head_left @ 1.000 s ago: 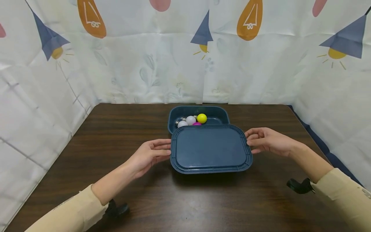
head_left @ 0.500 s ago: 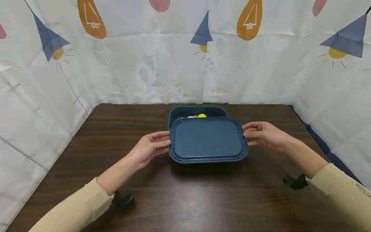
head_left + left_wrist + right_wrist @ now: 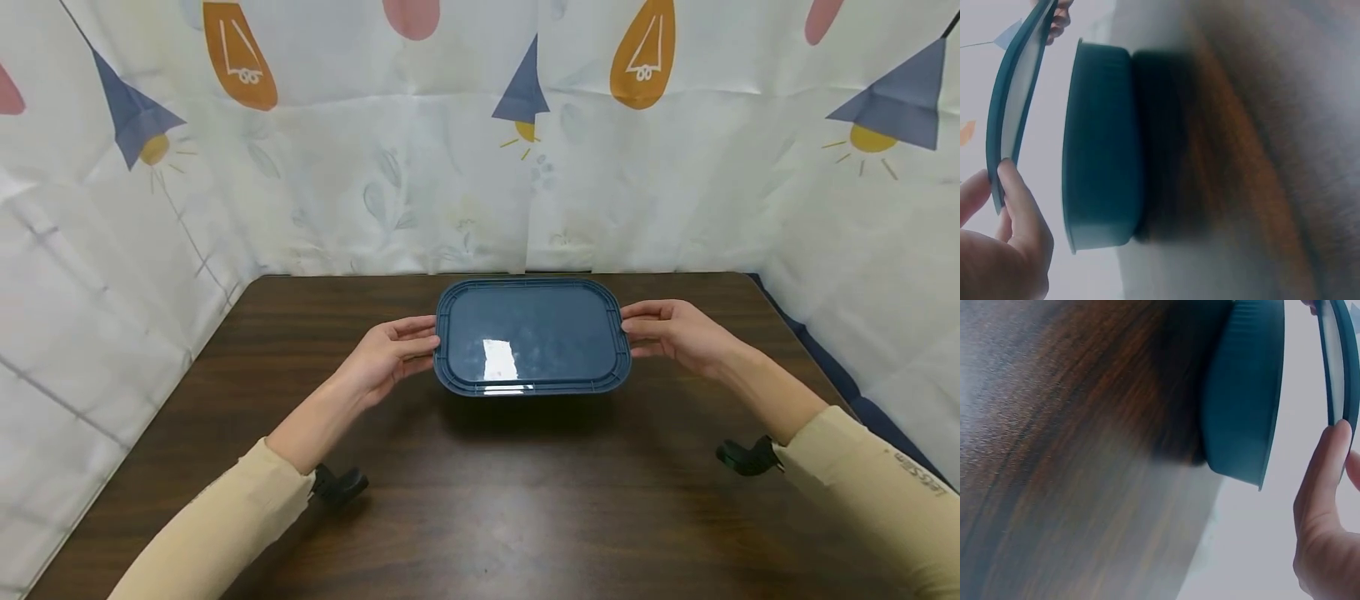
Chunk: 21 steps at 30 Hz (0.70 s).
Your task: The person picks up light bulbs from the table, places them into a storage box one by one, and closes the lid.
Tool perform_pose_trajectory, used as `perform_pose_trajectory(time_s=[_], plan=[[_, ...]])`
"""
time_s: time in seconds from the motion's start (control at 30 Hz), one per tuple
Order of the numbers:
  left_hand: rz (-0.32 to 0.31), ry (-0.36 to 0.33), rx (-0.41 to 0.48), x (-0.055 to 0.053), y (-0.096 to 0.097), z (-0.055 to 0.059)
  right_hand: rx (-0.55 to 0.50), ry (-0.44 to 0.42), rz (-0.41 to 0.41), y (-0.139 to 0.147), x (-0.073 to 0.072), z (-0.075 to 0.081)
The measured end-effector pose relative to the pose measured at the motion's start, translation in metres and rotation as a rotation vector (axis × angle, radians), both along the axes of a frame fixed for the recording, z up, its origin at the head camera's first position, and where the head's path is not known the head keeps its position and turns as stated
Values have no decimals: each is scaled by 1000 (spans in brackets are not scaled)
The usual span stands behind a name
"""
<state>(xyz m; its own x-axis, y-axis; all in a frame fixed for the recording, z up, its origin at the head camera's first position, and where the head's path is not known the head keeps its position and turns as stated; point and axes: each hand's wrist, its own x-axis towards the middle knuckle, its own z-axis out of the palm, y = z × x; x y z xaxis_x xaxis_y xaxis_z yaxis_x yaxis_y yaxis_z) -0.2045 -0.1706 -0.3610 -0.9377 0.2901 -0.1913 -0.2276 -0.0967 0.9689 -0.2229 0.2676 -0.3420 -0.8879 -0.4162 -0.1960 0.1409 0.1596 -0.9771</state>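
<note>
A dark blue rectangular lid (image 3: 532, 333) with rounded corners is held level between both hands. My left hand (image 3: 390, 354) pinches its left edge, thumb on one face and fingers on the other in the left wrist view. On the opposite edge my right hand (image 3: 675, 333) pinches the lid the same way. Both wrist views show a gap between the lid and the blue box (image 3: 1100, 150) standing on the table below it. From the head view the lid covers the box and its contents entirely.
The dark wood-grain table (image 3: 487, 492) reaches back to a white patterned curtain (image 3: 450, 183), which also hangs along both sides. Black wrist-camera mounts (image 3: 337, 483) stick out below the beige sleeves (image 3: 225, 517).
Both hands have carried the lid away from the body, toward the table's far edge. The box and the light bulbs in it, visible earlier, have disappeared behind the lid in the head view.
</note>
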Motion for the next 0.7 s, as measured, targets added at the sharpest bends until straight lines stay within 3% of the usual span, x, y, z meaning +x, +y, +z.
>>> perform_pose_trajectory(time_s=[0.37,0.7], plan=[[-33,17,43,-17,-3,5,-3,0,-41,-3,-8,0],[-34,124,21,-24,-3,15,-30,13,-81,-3,-12,4]])
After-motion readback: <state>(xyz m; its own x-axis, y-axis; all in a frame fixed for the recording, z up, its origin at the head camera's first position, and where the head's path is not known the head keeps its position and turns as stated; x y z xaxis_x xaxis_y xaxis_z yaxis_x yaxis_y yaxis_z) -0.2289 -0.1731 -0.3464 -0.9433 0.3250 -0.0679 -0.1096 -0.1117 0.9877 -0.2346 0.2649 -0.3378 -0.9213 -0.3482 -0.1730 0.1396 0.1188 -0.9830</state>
